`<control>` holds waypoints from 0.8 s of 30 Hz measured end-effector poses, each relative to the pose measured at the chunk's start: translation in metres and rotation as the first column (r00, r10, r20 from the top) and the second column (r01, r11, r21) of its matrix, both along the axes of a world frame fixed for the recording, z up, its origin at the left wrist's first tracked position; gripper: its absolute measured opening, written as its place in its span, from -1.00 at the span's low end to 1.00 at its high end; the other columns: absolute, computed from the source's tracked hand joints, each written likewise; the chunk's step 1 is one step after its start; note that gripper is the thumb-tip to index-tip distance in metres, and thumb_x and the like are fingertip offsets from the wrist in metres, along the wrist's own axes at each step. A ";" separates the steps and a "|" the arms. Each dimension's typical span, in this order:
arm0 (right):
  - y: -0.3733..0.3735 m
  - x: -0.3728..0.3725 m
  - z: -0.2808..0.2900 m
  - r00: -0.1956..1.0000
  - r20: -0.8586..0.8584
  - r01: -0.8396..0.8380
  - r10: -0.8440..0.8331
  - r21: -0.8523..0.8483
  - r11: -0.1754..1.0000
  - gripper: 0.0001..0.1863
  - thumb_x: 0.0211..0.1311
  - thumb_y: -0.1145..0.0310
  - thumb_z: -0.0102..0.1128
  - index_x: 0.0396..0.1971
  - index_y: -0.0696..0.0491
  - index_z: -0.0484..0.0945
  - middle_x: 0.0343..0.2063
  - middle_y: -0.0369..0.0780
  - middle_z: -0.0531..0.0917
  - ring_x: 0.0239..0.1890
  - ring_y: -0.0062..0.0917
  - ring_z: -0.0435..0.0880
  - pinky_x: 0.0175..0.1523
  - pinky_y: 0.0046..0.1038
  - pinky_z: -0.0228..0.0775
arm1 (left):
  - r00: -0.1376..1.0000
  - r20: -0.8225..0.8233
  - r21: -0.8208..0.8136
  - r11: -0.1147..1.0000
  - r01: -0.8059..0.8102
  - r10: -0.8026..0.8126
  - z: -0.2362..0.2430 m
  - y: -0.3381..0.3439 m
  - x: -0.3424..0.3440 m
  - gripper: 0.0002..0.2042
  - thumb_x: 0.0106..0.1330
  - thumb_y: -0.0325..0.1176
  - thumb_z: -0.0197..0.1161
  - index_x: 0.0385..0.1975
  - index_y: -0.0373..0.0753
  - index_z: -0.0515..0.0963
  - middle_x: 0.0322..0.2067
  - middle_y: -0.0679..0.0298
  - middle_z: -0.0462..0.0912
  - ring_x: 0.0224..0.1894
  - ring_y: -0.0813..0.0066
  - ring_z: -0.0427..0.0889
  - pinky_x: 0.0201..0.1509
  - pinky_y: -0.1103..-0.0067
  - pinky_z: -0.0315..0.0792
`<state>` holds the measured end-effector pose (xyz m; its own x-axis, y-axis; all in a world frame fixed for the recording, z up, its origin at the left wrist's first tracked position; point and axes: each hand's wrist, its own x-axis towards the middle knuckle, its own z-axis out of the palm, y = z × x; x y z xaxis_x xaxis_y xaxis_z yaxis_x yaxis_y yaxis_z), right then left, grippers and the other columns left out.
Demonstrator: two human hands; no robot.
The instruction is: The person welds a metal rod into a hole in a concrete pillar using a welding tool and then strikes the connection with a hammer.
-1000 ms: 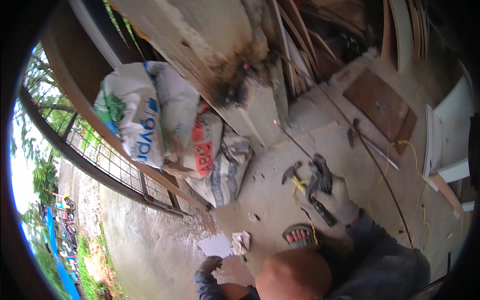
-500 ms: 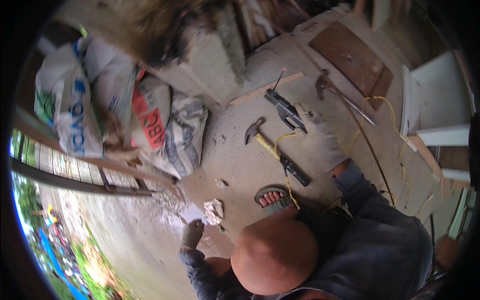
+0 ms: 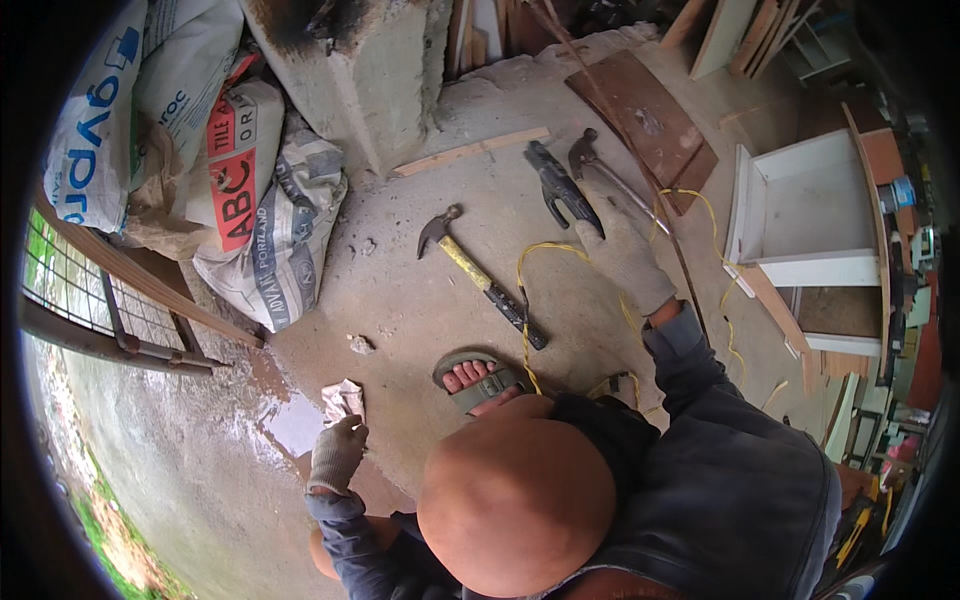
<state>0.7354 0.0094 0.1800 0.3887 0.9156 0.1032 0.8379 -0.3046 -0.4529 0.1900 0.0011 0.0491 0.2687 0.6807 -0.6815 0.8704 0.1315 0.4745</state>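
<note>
My right hand [image 3: 630, 262], in a pale knit glove, is closed around the rear of a black welding electrode holder [image 3: 562, 190] and hides its end. No rod can be made out in its jaws. My left hand [image 3: 338, 455], gloved too, has its fingers pinched together beside a crumpled whitish scrap [image 3: 343, 400]; what they hold, if anything, is too small to tell. Between the hands lies a claw hammer [image 3: 465, 263] with a yellow and black handle. A second hammer [image 3: 610, 175] with a metal shaft rests just beyond the electrode holder.
Filled sacks [image 3: 245, 190] lean at the left near a metal mesh gate [image 3: 120, 300]. A yellow cord [image 3: 715, 235] winds across the concrete floor near my sandaled foot [image 3: 480, 380]. Farther off lie a wooden strip [image 3: 475, 150] and brown board [image 3: 650, 115]; a white drawer unit [image 3: 810, 205] stands right.
My right hand has shifted the electrode holder toward the second hammer. The thin red-tipped rod seen in it earlier no longer shows. My left hand has come nearer the crumpled scrap.
</note>
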 end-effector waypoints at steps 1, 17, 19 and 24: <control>-0.001 -0.001 0.001 0.996 -0.084 0.023 -0.021 0.024 0.999 -0.38 0.39 0.30 0.30 0.45 -0.07 0.51 0.03 0.09 0.66 0.11 0.00 0.65 0.26 -0.05 0.48 | 1.000 0.015 0.021 1.000 -0.004 0.004 -0.002 -0.001 -0.004 -0.61 0.46 -0.15 0.30 0.14 -0.25 0.71 -0.32 -0.07 0.83 -0.21 0.05 0.86 -0.09 0.24 0.68; 0.010 0.002 -0.141 0.882 0.467 0.062 -0.064 0.021 0.998 -0.42 0.33 0.28 0.29 0.35 0.08 0.52 0.15 -0.02 0.53 0.17 -0.08 0.52 0.27 -0.07 0.41 | 0.994 -0.073 0.009 0.996 -0.085 0.085 0.033 -0.013 -0.024 -0.57 0.45 -0.12 0.31 0.15 -0.29 0.70 -0.36 -0.05 0.83 -0.34 0.11 0.85 -0.16 0.27 0.67; 0.012 -0.004 -0.133 0.869 0.491 0.056 -0.067 0.038 0.998 -0.36 0.32 0.24 0.32 0.38 0.11 0.48 0.18 -0.01 0.52 0.18 -0.07 0.51 0.28 -0.06 0.40 | 0.996 -0.059 0.024 0.997 -0.070 0.071 0.032 -0.012 -0.023 -0.57 0.45 -0.12 0.31 0.16 -0.29 0.70 -0.37 -0.04 0.82 -0.35 0.12 0.85 -0.17 0.28 0.67; -0.004 -0.048 -0.098 0.950 0.307 -0.074 0.063 0.024 0.997 -0.31 0.33 0.16 0.36 0.40 0.10 0.46 0.24 0.02 0.50 0.23 -0.03 0.52 0.28 -0.02 0.43 | 0.993 -0.034 0.000 0.994 -0.113 0.113 0.022 -0.008 -0.026 -0.57 0.45 -0.11 0.32 0.15 -0.27 0.71 -0.35 -0.05 0.82 -0.28 0.09 0.85 -0.14 0.26 0.67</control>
<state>0.6870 0.0054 0.0821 0.2703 0.9325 0.2396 0.9561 -0.2307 -0.1807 0.1642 -0.0073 0.0708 0.1671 0.7039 -0.6904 0.8656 0.2305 0.4445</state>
